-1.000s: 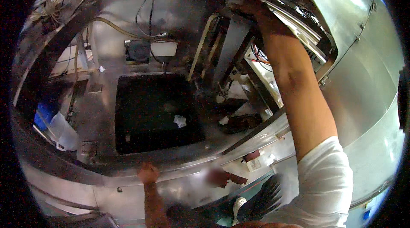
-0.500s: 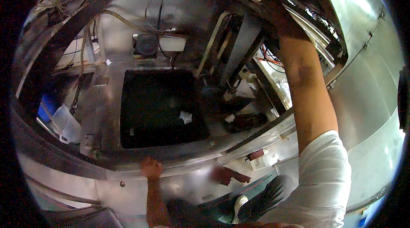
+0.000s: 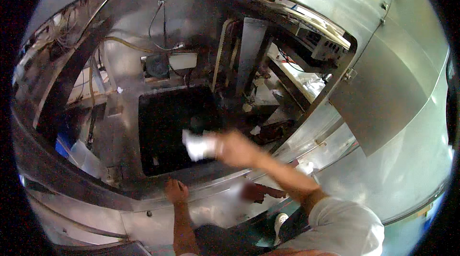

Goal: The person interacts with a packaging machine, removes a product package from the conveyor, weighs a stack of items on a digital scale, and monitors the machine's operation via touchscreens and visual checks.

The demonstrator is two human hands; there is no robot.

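Observation:
My right hand (image 3: 234,148), blurred by motion, reaches over a dark square well (image 3: 167,107) inside a large metal machine. A crumpled white piece of cloth or paper (image 3: 199,145) sticks out from its closed fingers, also smeared; which of the two it is I cannot tell. My left hand (image 3: 177,191) rests at the near metal rim (image 3: 211,177) of the machine's opening, its fingers curled on the edge. A small pale scrap (image 3: 155,161) lies in the well's near left corner.
A hose (image 3: 124,41), thin cables and a dark round part (image 3: 157,65) sit along the back wall. Upright metal rails (image 3: 251,47) stand right of the well. A translucent jug-like container (image 3: 86,160) is at the left. A hinged panel (image 3: 388,98) lies at the right.
My right hand has come down from the machine's upper right to above the well, the white piece now showing in it. My left hand stays at the rim. The whole view has shifted.

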